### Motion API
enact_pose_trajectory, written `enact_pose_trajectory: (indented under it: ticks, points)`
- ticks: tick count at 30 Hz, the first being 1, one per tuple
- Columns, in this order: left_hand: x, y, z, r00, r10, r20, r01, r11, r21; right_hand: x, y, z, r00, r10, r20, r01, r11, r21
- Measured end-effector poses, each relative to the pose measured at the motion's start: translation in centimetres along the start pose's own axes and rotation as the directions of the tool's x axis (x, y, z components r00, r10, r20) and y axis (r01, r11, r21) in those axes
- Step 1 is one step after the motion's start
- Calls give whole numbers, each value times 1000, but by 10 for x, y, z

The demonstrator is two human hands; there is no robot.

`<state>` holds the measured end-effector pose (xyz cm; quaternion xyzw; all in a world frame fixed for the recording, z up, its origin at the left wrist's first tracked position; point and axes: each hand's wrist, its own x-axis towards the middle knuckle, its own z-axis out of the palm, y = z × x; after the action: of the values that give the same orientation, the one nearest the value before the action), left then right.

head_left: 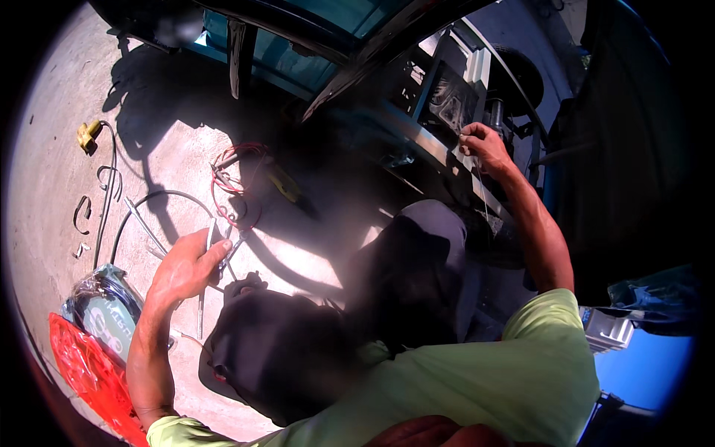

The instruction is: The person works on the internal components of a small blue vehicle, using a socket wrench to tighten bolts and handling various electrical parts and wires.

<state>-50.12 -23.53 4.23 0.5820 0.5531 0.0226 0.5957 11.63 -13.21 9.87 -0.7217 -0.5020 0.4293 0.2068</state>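
My right hand [485, 151] is raised beside the vehicle's metal frame [428, 141], thumb and fingertips pinched together. A thin pale wire [484, 195] hangs below the pinch and seems to run from it. Low over the concrete at the left, my left hand [185, 267] is closed around a slim metal tool [211, 228], whose tip sticks up between thumb and forefinger; its exact kind is hard to make out. Other metal hand tools [232, 249] lie close by its thumb. Most of the left fingers are hidden under the hand.
Red test leads [237, 165] lie coiled beyond my left hand. At the left are a yellow plug-like piece [88, 137] with a dark cable, and a plastic-wrapped package [108, 309] by a red bag [86, 365]. A yellow-handled tool [283, 181] lies in shadow. Teal bodywork [275, 56] hangs overhead.
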Motion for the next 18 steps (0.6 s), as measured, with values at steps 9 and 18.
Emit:
enact_pose_trajectory:
  ticks: [9,18]
  points:
    - [-6,112,3,999,27,40,-23,994,-111,104,39,-67,788,-577,-216,445,775,-449]
    - [68,264,52,983,-49,175,47,999,15,182,60,-83,666,-726,-170,555,635,-537]
